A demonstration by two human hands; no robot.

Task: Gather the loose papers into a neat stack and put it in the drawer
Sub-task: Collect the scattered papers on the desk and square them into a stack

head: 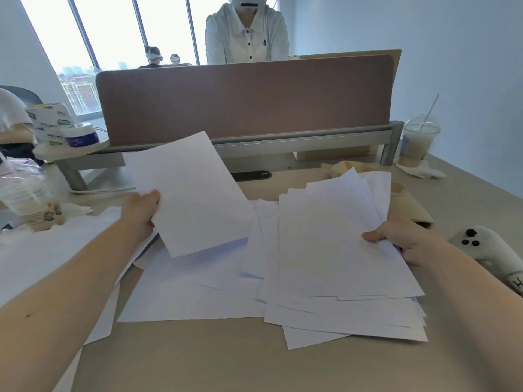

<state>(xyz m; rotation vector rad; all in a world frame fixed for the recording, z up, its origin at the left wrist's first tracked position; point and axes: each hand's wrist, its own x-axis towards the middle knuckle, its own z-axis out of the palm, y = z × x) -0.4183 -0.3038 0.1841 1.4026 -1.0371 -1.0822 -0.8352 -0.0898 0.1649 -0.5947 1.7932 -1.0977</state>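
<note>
Big tan table (254, 363), bright windows (113, 29) far off. Left hand (141, 210) pinches one sheet (192, 193) up in the air; a loose grip could drop it. Flat papers (198, 292) lie in the middle. Right hand (402, 236) clamps its grip on a messy pile (339, 250), which may fan out. No drawer shows, I think.

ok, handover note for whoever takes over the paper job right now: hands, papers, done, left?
Left hand pinches one sheet, raised above the desk.
Right hand grips a fanned bundle at its right edge.
More loose sheets lie on the desk between the arms.
Done: part gathered, edges uneven.
Left: collect the rest, square the stack, put it in the drawer, not in view.
</note>
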